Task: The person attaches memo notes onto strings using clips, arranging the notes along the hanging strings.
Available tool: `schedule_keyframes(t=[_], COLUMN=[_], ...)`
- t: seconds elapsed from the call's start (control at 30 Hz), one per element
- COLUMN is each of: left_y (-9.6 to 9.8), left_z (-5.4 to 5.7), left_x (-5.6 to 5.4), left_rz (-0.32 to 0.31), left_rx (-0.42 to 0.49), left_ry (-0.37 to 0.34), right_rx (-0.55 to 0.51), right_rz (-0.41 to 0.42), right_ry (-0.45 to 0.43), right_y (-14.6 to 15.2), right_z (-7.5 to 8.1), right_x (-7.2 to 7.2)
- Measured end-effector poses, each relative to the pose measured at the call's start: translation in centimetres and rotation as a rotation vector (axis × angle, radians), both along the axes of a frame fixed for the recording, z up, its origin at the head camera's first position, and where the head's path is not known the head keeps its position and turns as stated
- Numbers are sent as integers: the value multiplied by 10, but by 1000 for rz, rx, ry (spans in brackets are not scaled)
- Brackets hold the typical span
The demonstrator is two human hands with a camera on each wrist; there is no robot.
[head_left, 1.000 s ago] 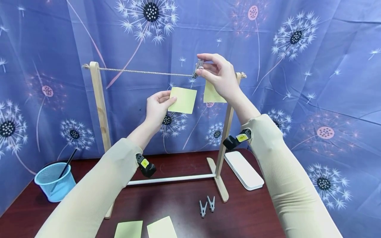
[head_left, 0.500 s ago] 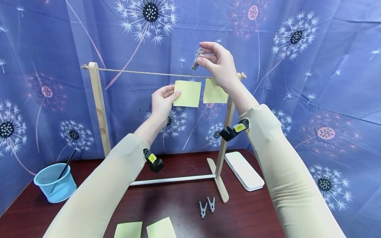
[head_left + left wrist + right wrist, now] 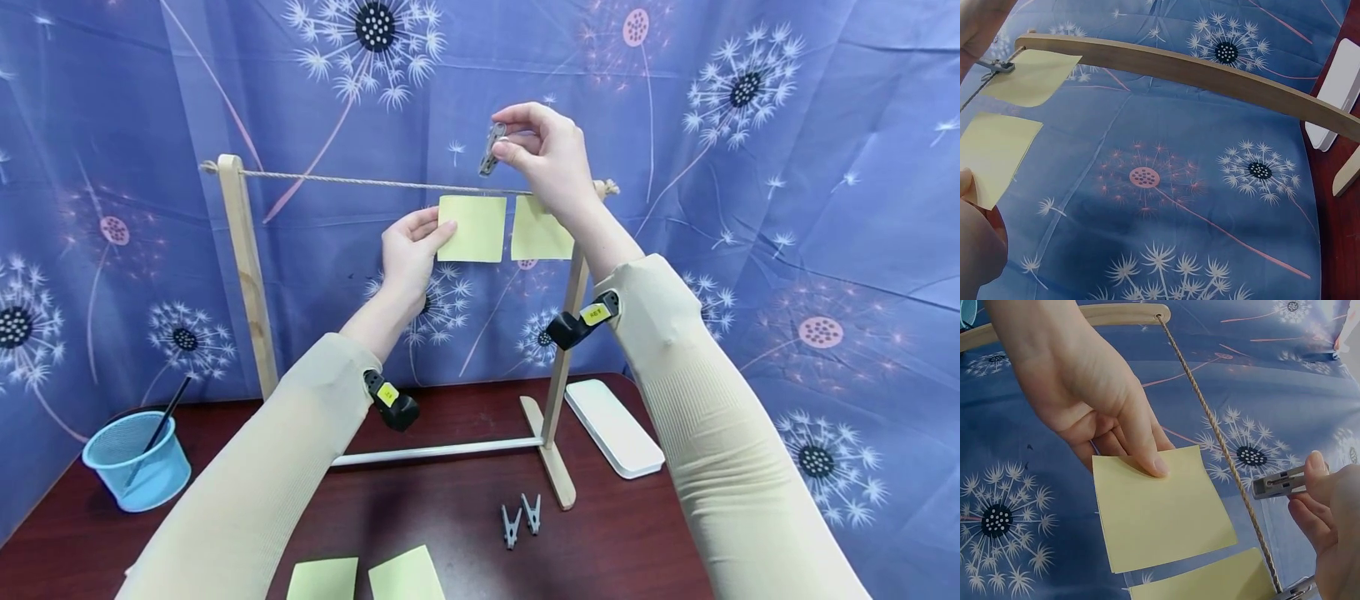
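Blue dandelion curtain [image 3: 480, 67] behind. Yellow note [image 3: 477, 229] upright, roughly square, just under rope [image 3: 337, 179]; left hand [image 3: 408, 257] pinches its left edge, thumb in front. Right hand [image 3: 553, 158] pinches gray clip [image 3: 492, 150] above rope: long axis steep, tip down-left. Second note [image 3: 536, 235] beside the first. Sleeve labels [image 3: 596, 314] too small to read.

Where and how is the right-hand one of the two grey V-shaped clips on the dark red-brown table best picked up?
Probably pinch the spread legs of the right-hand grey V-shaped clip from above, across the V: they fan out at its far end. The left-hand clip lies close by, leaving less room there.
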State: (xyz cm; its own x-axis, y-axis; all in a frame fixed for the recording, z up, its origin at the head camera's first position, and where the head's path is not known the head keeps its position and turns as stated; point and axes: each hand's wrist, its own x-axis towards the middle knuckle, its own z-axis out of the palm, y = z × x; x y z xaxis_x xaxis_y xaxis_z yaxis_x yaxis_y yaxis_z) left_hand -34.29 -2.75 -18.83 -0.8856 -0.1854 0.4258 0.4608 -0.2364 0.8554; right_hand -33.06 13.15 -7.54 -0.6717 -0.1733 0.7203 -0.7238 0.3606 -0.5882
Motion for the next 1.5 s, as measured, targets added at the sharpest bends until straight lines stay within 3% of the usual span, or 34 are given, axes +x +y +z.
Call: schedule_keyframes(t=[0.23, 0.4, 0.87, 1.17, 1.5], left_y=[-1, 0, 4, 4, 5], left_z=[0, 0, 4, 3, 4], left_x=[-1, 0, 6, 4, 6], left_rz=[-2, -12, -32, -28, -31], left_rx=[4, 13, 11, 12, -7], left_ry=[4, 10, 40, 45, 46], right_rx=[61, 74, 144, 253, 342], right_rz=[-110, -144, -136, -166, -181], right_ry=[25, 24, -22, -96, -108], right_y=[0, -1, -4, -7, -8], right_z=[3, 5, 5, 4, 0], right_x=[2, 4, 3, 2, 2])
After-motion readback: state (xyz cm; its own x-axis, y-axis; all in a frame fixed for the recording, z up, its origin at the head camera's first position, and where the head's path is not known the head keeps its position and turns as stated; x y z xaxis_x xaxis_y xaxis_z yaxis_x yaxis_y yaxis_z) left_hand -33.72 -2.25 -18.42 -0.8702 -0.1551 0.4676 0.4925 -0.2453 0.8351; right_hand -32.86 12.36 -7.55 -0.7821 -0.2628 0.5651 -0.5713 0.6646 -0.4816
